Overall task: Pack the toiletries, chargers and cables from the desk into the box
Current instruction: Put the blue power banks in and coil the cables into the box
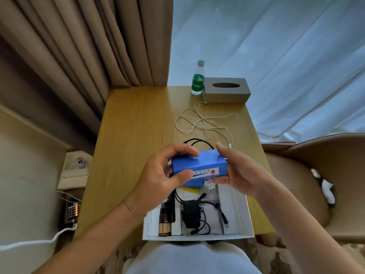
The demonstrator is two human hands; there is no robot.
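Blue charger [199, 168] held level above white box [245, 214] — black adapter [190, 213] inside; white cable [205, 121] loose on desk [134, 135].

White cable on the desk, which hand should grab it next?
Probably the right hand. The white cable lies on the far right part of the desk, just beyond that hand's fingertips. The left hand is farther away. Both hands hold the blue box now, so it goes down first.

arms: bare, sleeveless | left wrist: thin bracelet [132, 209] | lap: pale garment [189, 258]
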